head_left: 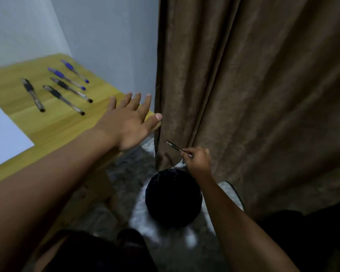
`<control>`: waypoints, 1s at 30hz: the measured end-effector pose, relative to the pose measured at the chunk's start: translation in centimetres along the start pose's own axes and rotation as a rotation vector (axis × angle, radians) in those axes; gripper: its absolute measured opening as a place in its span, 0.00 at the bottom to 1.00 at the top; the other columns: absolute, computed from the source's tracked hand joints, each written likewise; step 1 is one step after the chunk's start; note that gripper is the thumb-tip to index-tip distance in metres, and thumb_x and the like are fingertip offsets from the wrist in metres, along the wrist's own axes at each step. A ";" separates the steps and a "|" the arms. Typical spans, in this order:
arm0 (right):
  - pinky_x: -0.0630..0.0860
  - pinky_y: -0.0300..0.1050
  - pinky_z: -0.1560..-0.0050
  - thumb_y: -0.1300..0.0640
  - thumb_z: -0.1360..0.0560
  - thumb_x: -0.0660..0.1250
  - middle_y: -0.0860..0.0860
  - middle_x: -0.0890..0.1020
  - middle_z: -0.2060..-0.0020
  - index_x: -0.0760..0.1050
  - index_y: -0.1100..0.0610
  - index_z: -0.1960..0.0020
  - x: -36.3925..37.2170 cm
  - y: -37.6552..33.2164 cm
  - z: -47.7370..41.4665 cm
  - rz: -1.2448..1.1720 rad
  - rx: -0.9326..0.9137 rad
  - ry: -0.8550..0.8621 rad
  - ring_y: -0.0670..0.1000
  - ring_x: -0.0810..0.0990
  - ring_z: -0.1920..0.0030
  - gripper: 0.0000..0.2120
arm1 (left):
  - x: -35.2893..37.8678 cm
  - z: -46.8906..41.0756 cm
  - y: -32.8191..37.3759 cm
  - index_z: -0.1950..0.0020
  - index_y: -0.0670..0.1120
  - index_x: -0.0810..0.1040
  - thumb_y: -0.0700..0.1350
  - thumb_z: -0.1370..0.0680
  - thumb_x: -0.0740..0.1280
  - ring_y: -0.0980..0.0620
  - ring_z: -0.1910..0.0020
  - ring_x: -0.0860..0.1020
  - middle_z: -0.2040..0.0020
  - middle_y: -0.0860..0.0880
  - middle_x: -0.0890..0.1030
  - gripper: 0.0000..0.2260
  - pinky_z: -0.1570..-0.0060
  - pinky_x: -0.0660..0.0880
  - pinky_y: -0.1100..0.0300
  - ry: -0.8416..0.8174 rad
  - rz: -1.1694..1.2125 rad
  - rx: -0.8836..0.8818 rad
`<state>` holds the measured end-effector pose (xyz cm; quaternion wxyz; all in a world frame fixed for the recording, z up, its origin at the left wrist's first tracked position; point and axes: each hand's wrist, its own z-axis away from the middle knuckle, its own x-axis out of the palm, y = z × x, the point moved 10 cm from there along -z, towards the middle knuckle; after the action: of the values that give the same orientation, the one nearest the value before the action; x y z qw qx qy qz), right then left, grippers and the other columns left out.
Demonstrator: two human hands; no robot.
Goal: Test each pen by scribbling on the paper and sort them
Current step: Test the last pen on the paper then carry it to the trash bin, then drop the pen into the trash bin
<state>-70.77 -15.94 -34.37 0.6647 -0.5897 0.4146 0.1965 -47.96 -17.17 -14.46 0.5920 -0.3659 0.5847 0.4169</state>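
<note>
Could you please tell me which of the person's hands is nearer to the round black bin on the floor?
Right. The right hand holds a dark pen just above the round black bin; the left hand hovers open over the wooden table's corner.

Five pens lie flat on the wooden table (pixel 47 122), all angled alike with their tips toward its near right edge: two blue pens (pixel 67 78) farthest back toward the wall, three black pens (pixel 64 100) nearer, one of them set apart to the left. A white paper (pixel 4 132) lies at the table's left side (only a corner shows). A sixth, dark pen (pixel 178 148) is off the table's right end, pinched at one end and tilted up-left
</note>
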 end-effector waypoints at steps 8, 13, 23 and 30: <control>0.79 0.56 0.52 0.55 0.24 0.72 0.60 0.84 0.57 0.87 0.59 0.56 6.8 4.4 2.2 -0.020 0.088 -0.117 0.62 0.83 0.54 0.08 | -0.1 -0.1 0.0 0.20 0.55 0.40 0.69 0.23 0.37 0.48 0.21 0.42 0.19 0.48 0.44 0.34 0.24 0.41 0.41 0.018 -0.014 0.012; 0.79 0.61 0.50 0.49 0.26 0.66 0.55 0.83 0.56 0.87 0.49 0.57 11.3 8.9 1.4 0.063 0.093 -0.058 0.64 0.81 0.52 0.11 | 0.0 -0.2 -0.1 0.20 0.55 0.41 0.69 0.22 0.38 0.48 0.21 0.41 0.19 0.48 0.45 0.34 0.24 0.41 0.42 0.024 -0.002 0.018; 0.78 0.57 0.46 0.52 0.24 0.71 0.56 0.85 0.51 0.87 0.53 0.50 7.3 5.9 2.3 -0.006 0.055 -0.083 0.61 0.80 0.48 0.08 | -0.5 0.1 0.0 0.20 0.55 0.42 0.69 0.22 0.38 0.49 0.20 0.42 0.19 0.48 0.46 0.33 0.24 0.42 0.43 0.037 -0.004 0.010; 0.68 0.47 0.39 0.48 0.24 0.73 0.55 0.83 0.45 0.84 0.57 0.42 -0.7 -1.8 1.2 -0.016 -0.145 -0.098 0.57 0.78 0.41 0.16 | -0.8 0.4 0.4 0.19 0.53 0.43 0.68 0.21 0.40 0.48 0.20 0.42 0.19 0.47 0.46 0.34 0.24 0.41 0.44 0.014 0.015 -0.009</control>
<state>-69.44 -15.04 -32.78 0.6414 -0.6292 0.3614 0.2491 -48.13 -16.68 -13.58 0.5829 -0.3672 0.5898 0.4215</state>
